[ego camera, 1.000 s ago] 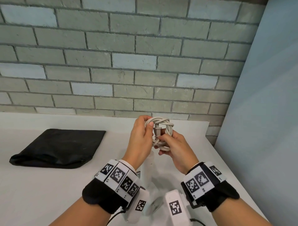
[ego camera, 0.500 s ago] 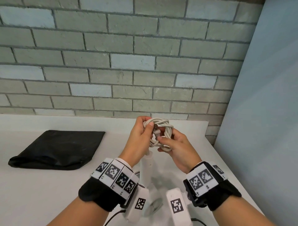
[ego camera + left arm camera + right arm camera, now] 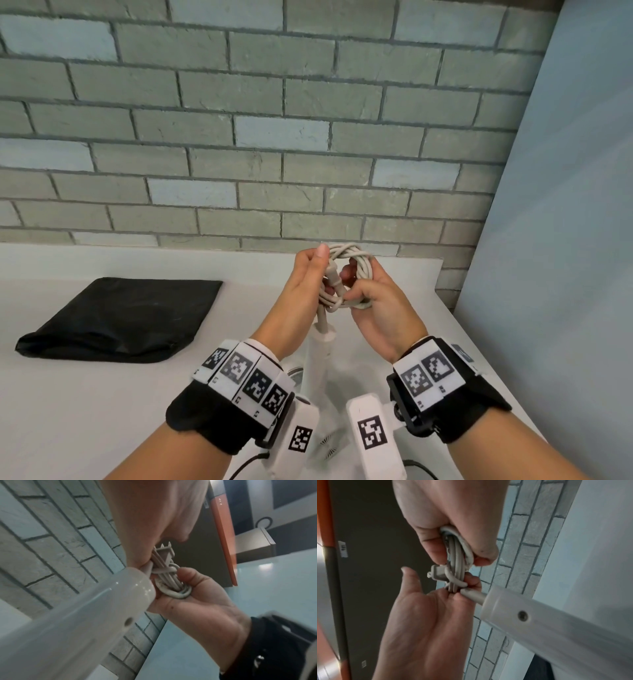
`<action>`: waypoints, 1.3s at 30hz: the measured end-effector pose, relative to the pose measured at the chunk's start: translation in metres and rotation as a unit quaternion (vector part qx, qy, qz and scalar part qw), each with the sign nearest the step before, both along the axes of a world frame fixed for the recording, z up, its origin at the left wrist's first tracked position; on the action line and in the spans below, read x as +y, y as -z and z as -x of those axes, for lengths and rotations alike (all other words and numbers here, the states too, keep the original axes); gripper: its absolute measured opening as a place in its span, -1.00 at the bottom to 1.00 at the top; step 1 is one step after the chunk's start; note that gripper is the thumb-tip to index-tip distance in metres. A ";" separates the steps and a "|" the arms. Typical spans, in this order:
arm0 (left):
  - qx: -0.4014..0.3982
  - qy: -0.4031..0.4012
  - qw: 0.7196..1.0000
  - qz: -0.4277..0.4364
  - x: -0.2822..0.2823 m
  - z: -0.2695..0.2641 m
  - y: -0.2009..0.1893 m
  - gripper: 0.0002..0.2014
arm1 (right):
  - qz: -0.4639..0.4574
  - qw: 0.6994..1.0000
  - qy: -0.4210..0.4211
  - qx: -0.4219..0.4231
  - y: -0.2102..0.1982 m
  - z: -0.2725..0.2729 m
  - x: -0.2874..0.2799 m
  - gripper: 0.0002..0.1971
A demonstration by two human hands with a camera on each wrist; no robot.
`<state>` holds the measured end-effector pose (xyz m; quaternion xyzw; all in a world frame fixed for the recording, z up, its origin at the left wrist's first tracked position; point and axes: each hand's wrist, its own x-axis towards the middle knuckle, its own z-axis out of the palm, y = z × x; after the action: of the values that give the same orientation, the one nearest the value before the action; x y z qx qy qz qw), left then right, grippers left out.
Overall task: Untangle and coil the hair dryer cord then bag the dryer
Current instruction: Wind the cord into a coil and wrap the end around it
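Now | coiled cord pinched between both grips | left hand | right hand

Your two hands, left hand and right hand, are crowded around the coiled cord at 12 o'clock, and the hair dryer stands in the gap between your wrists, so that lane is blocked. At 9 to 10 o'clock the black bag lies flat on the desk, with bare desk surface between it and your left hand. The brick wall closes off 12 o'clock beyond the desk, and a pale panel walls in 2 to 4 o'clock.
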<state>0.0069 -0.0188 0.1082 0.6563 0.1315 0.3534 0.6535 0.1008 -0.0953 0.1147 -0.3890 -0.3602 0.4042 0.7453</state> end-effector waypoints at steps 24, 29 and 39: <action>-0.053 -0.156 0.919 -0.358 -0.013 0.011 -0.008 -0.84 | 0.134 0.930 0.203 -0.277 -0.001 -0.004 -0.013 -0.89; -0.091 -0.181 0.953 -0.226 -0.009 0.014 -0.005 -0.85 | 0.112 0.952 0.172 -0.226 -0.012 -0.005 -0.012 -0.85; -0.098 -0.123 0.987 -0.015 -0.003 0.028 -0.017 -0.88 | -0.007 0.955 0.172 -0.242 -0.015 0.006 -0.011 -0.78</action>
<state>-0.0214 -0.0223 0.1250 0.6067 0.1413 0.4961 0.6048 0.0951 -0.1064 0.1298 -0.5261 -0.4604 0.1610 0.6966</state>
